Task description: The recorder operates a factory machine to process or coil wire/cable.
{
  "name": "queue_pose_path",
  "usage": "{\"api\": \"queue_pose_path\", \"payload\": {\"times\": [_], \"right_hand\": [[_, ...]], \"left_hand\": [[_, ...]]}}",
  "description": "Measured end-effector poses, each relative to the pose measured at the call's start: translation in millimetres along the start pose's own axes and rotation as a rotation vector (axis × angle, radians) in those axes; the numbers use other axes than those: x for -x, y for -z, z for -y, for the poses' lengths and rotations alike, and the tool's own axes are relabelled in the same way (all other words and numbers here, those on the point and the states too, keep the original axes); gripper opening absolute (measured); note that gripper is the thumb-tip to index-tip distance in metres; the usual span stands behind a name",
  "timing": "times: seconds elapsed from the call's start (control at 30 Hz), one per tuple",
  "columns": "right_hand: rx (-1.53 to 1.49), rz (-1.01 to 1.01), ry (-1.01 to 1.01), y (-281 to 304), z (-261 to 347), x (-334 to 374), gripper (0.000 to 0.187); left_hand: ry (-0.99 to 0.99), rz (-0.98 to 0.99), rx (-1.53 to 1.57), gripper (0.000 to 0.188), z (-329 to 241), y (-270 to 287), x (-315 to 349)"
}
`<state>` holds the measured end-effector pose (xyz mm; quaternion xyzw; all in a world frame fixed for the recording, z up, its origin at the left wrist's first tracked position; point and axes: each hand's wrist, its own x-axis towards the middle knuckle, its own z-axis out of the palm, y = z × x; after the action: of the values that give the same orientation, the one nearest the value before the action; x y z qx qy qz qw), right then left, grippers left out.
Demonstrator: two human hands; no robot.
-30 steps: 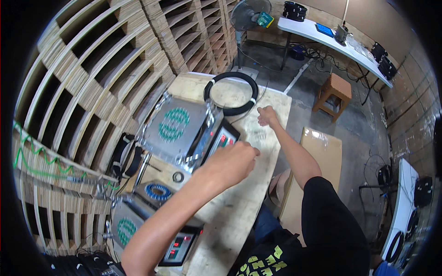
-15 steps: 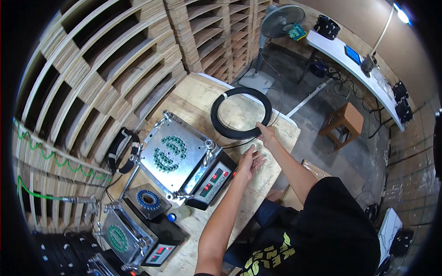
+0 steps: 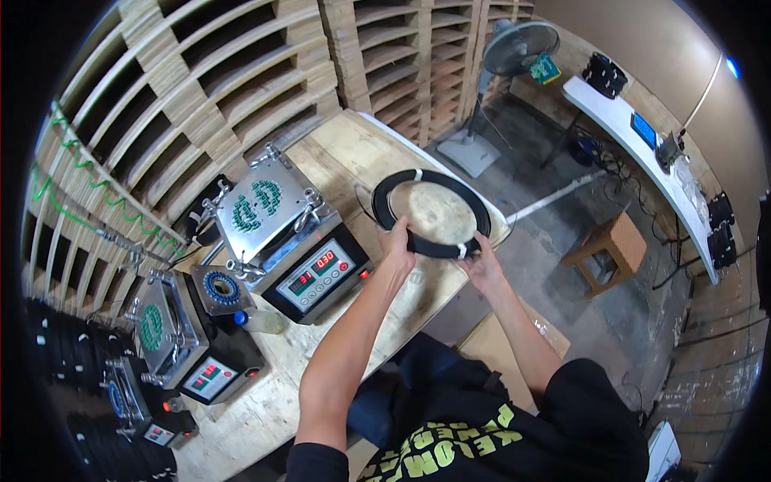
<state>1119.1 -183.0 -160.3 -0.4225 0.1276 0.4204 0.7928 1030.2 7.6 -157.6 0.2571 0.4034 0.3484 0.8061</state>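
A coil of black cable (image 3: 480, 210), bound with white bands, is held over the bench between my hands. My left hand (image 3: 397, 247) has its fingers closed around the coil's near-left rim. At the near-right rim, next to a white band, my right hand (image 3: 482, 263) grips it. Bare wood of the workbench (image 3: 337, 157) shows through the ring. Left of the coil stands a box-shaped machine (image 3: 281, 241) with a lit red display. Its clamped metal top plate carries two curved clusters of green connectors (image 3: 257, 205).
Smaller machines of the same kind (image 3: 181, 349) stand at the left, near a blue-capped bottle (image 3: 261, 321). Wooden pallets (image 3: 241, 72) are stacked behind the bench. A standing fan (image 3: 520, 48), a brown stool (image 3: 606, 253) and a white table (image 3: 610, 120) are at the right.
My left hand, earlier apart from the coil with fingers spread, now grips it. The coil has turned, and its white bands sit in different places. The whole view has shifted.
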Motion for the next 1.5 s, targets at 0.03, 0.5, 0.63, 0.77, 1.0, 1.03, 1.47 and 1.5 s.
{"api": "queue_pose_path", "payload": {"times": [0.03, 0.5, 0.63, 0.77, 1.0, 1.03, 1.47, 1.5], "right_hand": [[-0.022, -0.097, 0.008, 7, 10, -2, 0.044], [0.239, 0.287, 0.436, -85, 95, 60, 0.043], [0.341, 0.557, 0.537, -161, 79, 90, 0.033], [0.520, 0.681, 0.537, -209, 43, 87, 0.031], [0.557, 0.852, 0.446, -215, -1, 84, 0.031], [0.678, 0.916, 0.495, -214, -1, 85, 0.031], [-0.187, 1.171, 0.504, -275, 75, 107, 0.055], [-0.116, 1.299, 0.632, -285, 80, 99, 0.052]], "left_hand": [[-0.016, 0.004, 0.004, 0.038, -3, -11, 12], [-0.522, 0.480, -0.485, 0.044, -173, -3, 203], [-0.809, 0.234, -0.439, 0.046, -224, 27, 219], [-0.900, -0.028, -0.309, 0.043, -239, 74, 217], [-0.944, -0.155, -0.508, 0.055, -256, 131, 214], [-0.874, -0.155, -0.400, 0.064, -259, 136, 214], [-1.193, 0.238, 0.205, 0.057, -326, 77, 248], [-1.193, -0.075, 0.203, 0.052, -330, 64, 243]]}}
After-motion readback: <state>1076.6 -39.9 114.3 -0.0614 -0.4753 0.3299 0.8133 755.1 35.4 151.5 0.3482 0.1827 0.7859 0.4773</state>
